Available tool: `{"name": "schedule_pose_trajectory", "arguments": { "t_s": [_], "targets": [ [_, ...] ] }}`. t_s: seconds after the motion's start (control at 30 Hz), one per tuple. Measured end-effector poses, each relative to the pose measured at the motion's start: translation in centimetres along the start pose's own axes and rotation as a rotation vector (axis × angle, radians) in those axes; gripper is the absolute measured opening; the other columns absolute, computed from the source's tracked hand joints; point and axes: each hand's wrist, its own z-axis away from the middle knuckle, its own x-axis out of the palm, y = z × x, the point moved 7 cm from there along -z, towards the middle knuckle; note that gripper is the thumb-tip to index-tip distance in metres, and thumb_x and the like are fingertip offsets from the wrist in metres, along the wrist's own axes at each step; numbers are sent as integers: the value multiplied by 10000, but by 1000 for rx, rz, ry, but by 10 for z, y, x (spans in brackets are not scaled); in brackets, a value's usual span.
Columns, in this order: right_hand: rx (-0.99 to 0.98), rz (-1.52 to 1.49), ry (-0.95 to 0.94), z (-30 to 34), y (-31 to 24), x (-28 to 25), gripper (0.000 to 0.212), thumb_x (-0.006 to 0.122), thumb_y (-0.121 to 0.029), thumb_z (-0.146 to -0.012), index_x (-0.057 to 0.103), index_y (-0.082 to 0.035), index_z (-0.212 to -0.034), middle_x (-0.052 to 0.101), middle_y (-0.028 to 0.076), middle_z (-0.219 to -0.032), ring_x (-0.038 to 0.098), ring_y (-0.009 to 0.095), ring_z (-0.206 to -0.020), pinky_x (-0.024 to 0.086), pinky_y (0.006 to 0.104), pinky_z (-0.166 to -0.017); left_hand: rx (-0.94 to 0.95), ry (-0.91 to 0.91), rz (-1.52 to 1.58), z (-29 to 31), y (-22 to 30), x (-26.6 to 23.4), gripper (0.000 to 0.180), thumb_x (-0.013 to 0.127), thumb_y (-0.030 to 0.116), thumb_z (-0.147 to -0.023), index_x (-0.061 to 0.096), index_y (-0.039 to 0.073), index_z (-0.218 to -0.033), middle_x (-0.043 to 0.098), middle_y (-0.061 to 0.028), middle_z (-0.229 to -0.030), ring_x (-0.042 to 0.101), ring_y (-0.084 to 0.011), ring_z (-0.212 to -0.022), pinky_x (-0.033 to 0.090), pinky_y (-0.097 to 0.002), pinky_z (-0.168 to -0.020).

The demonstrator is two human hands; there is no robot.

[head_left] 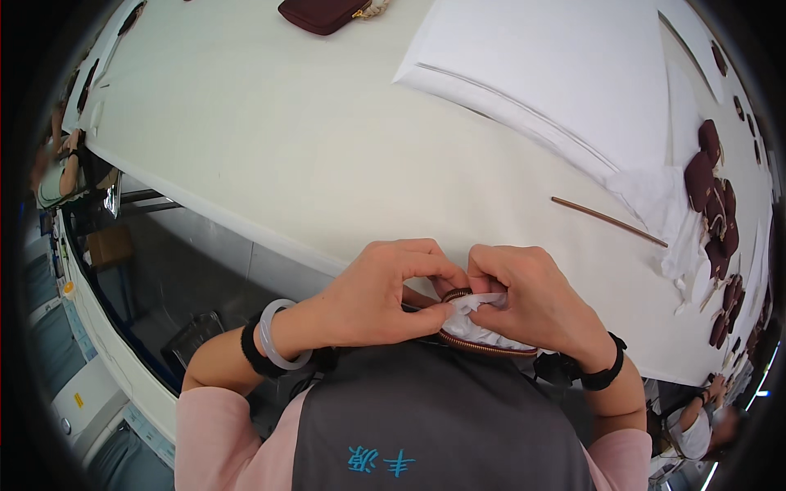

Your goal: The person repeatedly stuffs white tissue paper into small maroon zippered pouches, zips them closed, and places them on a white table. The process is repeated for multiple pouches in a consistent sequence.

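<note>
Zippered pouch (pixel 489 348) front and centre for us, right by the near edge of the desk (pixel 286 164), its mouth gaping and white tissue (pixel 475 329) bunched inside! Our left hand (pixel 372 293) has the pouch's left end, thumb and forefinger pinching about the curved zip rim. Over on the other side, our right hand (pixel 539 295) has its fingers pinching the tissue at the opening. Whether the pouch's base touches the desk, we cannot tell. Farther in from that near edge lies a thin brown stick (pixel 610 221), slanting, and beyond it a broad spread of white sheets (pixel 557 74). Toward the desk's right end, we see burgundy pouches (pixel 700 182) heaped by crumpled tissue; toward the far edge, one burgundy purse (pixel 319 15) sits alone.
</note>
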Motion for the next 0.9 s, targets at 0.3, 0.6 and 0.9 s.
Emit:
{"name": "schedule_pose_trajectory", "arguments": {
  "t_s": [0.3, 0.6, 0.9],
  "targets": [
    [-275, 5, 156, 36, -10, -9, 236, 762, -83, -776, 663, -60, -988, 579, 78, -869, 575, 263, -776, 466, 384, -648, -68, 5, 4, -5, -7, 6, 184, 720, -15, -868, 677, -3, -1046, 661, -46, -1027, 634, -127, -970, 612, -312, -818],
    [-219, 279, 136, 52, -6, -16, 411, 762, -327, -832, 710, -151, -1200, 528, 88, -952, 526, 267, -834, 458, 376, -717, 41, 85, 290, 0, -35, 3, 73, 713, 39, -913, 713, 16, -983, 675, -43, -1043, 653, -129, -944, 565, -276, -801],
    [-114, 250, 143, 54, 1, -12, 497, 768, -336, -832, 669, -167, -1289, 526, 108, -972, 535, 281, -869, 479, 382, -721, 215, 201, -148, -5, -19, 11, 94, 730, 26, -881, 735, 25, -974, 664, -51, -1011, 656, -155, -834, 542, -297, -711]
  ]
}}
